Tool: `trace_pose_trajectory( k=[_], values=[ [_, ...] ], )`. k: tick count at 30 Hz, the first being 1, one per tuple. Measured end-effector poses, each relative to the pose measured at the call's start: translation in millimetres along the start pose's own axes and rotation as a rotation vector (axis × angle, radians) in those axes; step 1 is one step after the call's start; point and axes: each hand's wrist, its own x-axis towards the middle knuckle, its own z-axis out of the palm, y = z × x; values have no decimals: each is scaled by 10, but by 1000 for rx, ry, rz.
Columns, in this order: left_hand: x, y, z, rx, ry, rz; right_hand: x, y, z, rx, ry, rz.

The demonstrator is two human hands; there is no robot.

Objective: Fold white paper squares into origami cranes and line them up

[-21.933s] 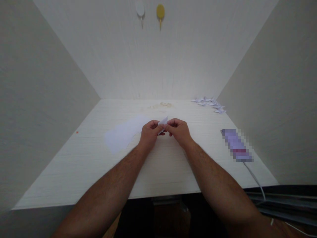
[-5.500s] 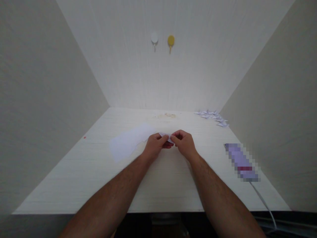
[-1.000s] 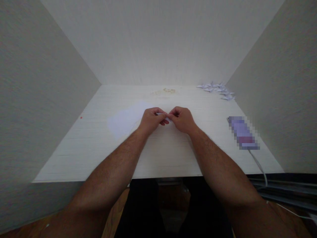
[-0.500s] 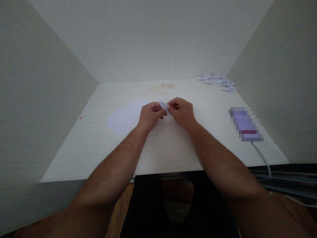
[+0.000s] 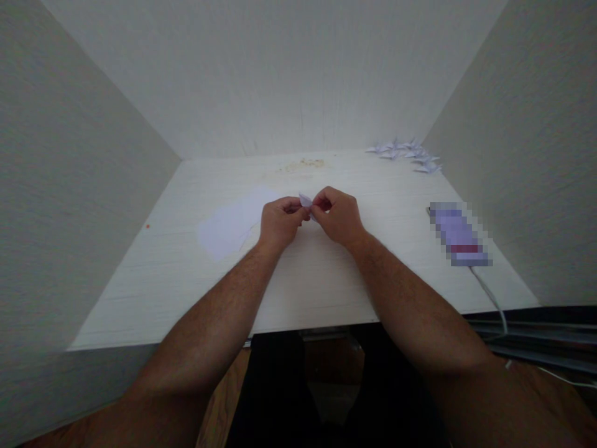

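A small folded piece of white paper (image 5: 306,200) is pinched between both hands above the middle of the white table (image 5: 326,280). My left hand (image 5: 278,223) is closed on its left side, thumb and fingers pressed together. My right hand (image 5: 336,214) is closed on its right side. Only a small pointed tip of the paper shows between the fingers; the remainder is hidden. A flat white sheet of paper (image 5: 231,221) lies on the table just left of my left hand.
Several small folded paper pieces (image 5: 405,152) lie in a cluster at the back right corner. A blurred-out phone (image 5: 458,234) with a white cable (image 5: 489,295) lies at the right. White walls close in the table on three sides. A faint stain (image 5: 305,164) marks the back.
The hands have lifted the folded paper slightly off the table and its tip now points up between the fingers. The camera view has shifted a little.
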Motion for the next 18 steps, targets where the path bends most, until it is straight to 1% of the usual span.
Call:
trace_pose_trajectory(
  k=[5, 7, 10, 12, 18],
  values=[
    [-18, 14, 9, 44, 30, 62, 2, -30, -24, -3, -13, 25],
    [-20, 15, 5, 63, 19, 92, 3, -34, -29, 25, -13, 54],
    [-5, -7, -20, 71, -22, 151, 11, -34, -30, 148, -11, 119],
    [11, -33, -42, 40, -42, 167, 24, -33, -30, 258, -17, 163],
    [31, -59, -56, -103, -67, 113, 69, -14, -43, 487, -86, 256]
  ],
)
